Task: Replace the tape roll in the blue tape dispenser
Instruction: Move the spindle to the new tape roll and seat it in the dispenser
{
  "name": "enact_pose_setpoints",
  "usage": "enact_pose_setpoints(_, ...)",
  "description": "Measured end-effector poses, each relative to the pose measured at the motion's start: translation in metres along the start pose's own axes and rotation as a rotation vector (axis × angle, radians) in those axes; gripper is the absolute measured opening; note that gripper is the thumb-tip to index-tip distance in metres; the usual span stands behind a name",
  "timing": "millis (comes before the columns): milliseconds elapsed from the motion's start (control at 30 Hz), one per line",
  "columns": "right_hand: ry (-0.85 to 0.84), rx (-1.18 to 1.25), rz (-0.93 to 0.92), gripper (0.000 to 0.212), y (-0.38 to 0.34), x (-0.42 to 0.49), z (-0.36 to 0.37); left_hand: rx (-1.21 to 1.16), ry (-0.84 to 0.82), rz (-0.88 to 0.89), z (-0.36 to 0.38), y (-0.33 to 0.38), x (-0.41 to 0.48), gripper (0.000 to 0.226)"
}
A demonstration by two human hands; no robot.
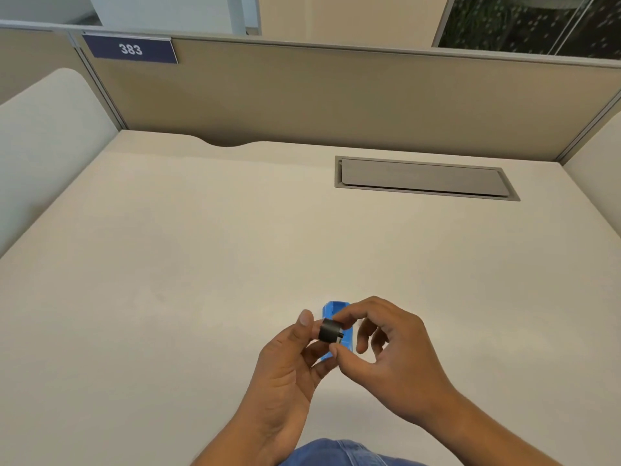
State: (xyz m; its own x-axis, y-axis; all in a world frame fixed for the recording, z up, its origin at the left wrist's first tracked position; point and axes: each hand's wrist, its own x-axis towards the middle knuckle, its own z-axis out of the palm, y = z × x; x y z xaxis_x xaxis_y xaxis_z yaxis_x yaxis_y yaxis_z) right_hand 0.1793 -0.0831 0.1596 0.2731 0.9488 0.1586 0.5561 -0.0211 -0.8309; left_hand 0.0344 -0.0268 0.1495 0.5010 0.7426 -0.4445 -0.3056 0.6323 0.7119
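A small blue tape dispenser (336,309) lies on the beige desk (201,264) near its front edge, mostly hidden behind my hands. Just above it I hold a short black cylindrical spool (329,331) with a little axle stub on its right end. My left hand (285,368) pinches the spool's left side with thumb and fingers. My right hand (386,351) grips its right end between thumb and forefinger. No tape roll shows on the desk.
A grey cable hatch (423,178) is set flush into the desk at the back right. Tan partition walls (336,95) close the back and sides, with a blue sign reading 383 (130,49). My denim-clad knee (339,454) shows at the bottom edge.
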Motion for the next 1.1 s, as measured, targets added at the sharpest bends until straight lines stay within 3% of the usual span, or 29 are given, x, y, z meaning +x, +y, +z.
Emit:
enact_pose_setpoints(300,-0.036,0.003,0.018,0.024,0.005,0.002,-0.005,0.493,-0.137,0.130,-0.012,0.018,0.003,0.031)
enact_pose_setpoints(667,-0.229,-0.044,0.034,0.040,0.029,0.018,-0.018,0.524,-0.053,0.132,-0.021,0.013,0.014,0.027)
enact_pose_setpoints(767,-0.178,-0.200,0.163,0.040,0.058,0.031,-0.027,0.515,-0.018,0.117,-0.023,0.011,0.017,0.025)
enact_pose_setpoints(900,-0.246,-0.441,0.298,0.048,0.091,0.039,-0.028,0.529,-0.014,0.097,-0.022,0.007,0.020,0.025)
enact_pose_setpoints(1100,-0.329,-0.622,0.281,0.058,0.114,0.044,-0.014,0.540,0.016,0.076,-0.024,0.003,0.027,0.028)
